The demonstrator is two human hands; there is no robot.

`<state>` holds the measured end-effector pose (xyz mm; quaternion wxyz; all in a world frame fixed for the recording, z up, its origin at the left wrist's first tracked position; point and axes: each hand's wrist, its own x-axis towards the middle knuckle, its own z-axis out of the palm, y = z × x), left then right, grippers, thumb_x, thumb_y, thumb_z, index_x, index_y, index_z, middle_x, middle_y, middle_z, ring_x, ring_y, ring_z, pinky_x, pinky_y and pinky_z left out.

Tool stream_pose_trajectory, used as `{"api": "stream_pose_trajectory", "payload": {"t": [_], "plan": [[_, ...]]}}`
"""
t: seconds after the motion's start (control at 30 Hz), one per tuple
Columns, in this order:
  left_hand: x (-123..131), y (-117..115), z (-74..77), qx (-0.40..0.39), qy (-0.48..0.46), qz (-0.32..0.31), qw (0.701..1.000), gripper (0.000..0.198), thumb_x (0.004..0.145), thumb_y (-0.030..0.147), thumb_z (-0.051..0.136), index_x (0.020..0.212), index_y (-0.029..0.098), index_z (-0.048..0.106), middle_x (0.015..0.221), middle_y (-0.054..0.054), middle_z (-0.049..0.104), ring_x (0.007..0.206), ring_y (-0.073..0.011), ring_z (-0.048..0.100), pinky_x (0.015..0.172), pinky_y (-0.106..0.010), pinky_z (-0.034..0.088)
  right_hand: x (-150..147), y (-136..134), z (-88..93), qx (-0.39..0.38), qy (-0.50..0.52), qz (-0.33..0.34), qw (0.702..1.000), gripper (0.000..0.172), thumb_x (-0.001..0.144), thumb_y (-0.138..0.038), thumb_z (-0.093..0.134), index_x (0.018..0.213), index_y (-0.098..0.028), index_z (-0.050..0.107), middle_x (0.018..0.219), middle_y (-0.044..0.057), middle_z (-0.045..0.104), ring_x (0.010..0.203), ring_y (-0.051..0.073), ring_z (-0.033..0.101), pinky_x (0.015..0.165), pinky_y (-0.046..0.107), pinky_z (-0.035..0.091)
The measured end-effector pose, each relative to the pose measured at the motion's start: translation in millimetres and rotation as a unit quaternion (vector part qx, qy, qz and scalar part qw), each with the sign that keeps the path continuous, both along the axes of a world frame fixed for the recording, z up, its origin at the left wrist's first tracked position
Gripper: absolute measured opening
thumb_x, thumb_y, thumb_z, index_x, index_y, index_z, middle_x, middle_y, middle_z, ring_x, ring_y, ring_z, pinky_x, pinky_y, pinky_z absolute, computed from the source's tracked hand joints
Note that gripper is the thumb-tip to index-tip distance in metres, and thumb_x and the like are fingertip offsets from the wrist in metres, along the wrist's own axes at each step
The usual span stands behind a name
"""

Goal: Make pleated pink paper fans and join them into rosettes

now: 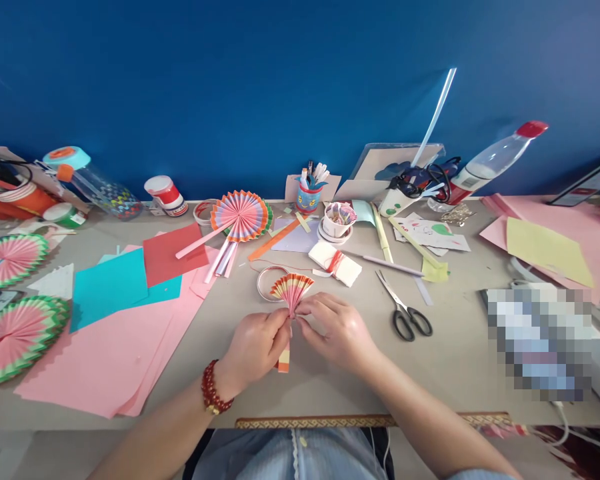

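On the table (pixel 450 380), scissors (pixel 403 308) lie right of the held paper fan (pixel 293 289), paper sheets (pixel 100 363) left, a pen cup (pixel 309 199) behind.

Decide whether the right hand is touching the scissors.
Apart. The head view shows a strip of table between the right hand and the scissors.

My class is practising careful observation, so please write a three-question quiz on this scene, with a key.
1. True or false: as pictured, the black-handled scissors lie to the right of the right hand.
2. Multiple choice: that hand and the left hand share a grip on: A) clear bottle; B) pleated paper fan; C) pen holder.
3. Short answer: which hand's wrist wears the beaded bracelet?

Key: 1. True; 2. B; 3. The left.
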<state>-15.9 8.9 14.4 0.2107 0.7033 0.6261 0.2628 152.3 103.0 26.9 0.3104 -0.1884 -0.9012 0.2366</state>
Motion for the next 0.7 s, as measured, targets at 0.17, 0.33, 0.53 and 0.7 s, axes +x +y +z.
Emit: {"api": "stream_pose_trajectory", "payload": {"t": [0.17,0.33,0.53,0.7], "plan": [[2.9,-0.5,-3.8,0.045,0.127,0.009,0.991,0.020,0.096,0.017,0.037,0.085,0.020,0.053,0.060,0.000,0.059,0.054,-0.0189,0.056,0.054,-0.030,0.035,0.1,-1.9,-2.7,0.052,-0.029,-0.017,0.998,0.012,0.092,-0.012,0.051,0.091,-0.020,0.060,0.087,0.005,0.073,0.080,0.019,0.067,0.072,0.030,0.053],[7.7,-1.5,-5.5,0.069,0.217,0.016,0.974,0.018,0.094,0.017,0.040,0.090,0.018,0.057,0.059,-0.002,0.060,0.053,-0.0210,0.058,0.052,-0.032,0.036,-0.1,-3.8,-4.3,0.080,-0.056,-0.032,0.995,0.013,0.090,-0.010,0.050,0.091,-0.019,0.060,0.088,0.005,0.074,0.079,0.019,0.067,0.071,0.031,0.052],[10.5,-1.4,-4.0,0.064,0.198,0.013,0.978,0.018,0.095,0.018,0.039,0.090,0.018,0.056,0.059,-0.002,0.061,0.053,-0.0215,0.059,0.052,-0.031,0.035,-0.3,-4.2,-3.0,0.069,-0.060,-0.046,0.995,0.015,0.086,-0.009,0.051,0.082,-0.020,0.059,0.078,0.004,0.071,0.076,0.018,0.065,0.069,0.028,0.050],[5.8,-0.3,0.9,0.017,0.065,0.007,0.998,0.023,0.097,0.018,0.035,0.083,0.020,0.053,0.060,0.000,0.060,0.054,-0.0177,0.057,0.054,-0.028,0.036,0.5,0.0,1.2,-0.003,-0.013,-0.028,1.000,0.015,0.086,-0.008,0.053,0.083,-0.021,0.059,0.080,0.001,0.070,0.075,0.016,0.064,0.069,0.026,0.049]]}}
